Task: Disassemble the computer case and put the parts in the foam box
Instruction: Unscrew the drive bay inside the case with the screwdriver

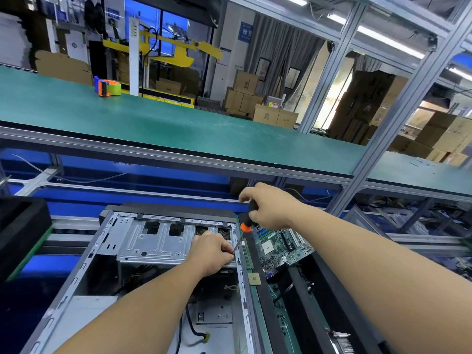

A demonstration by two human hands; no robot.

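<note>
An open grey computer case (84, 267) lies on its side in front of me, with a metal drive cage (153, 241) across its far end. My right hand (268, 205) grips the black and orange handle of a screwdriver (247, 222), whose shaft slants down to the cage's right edge. My left hand (212, 251) rests on that corner of the cage, with its fingertips pinching the screwdriver's tip. To the right, a black foam box (321, 297) holds a green motherboard (283, 245). A small CPU chip (254, 279) lies on the box's left rim.
A second black foam block (20, 226) stands at the left edge. A green shelf (178, 123) runs across above the bench and carries a tape dispenser (106, 88). Aluminium frame posts (398, 118) rise at the right. Cardboard boxes are stacked in the background.
</note>
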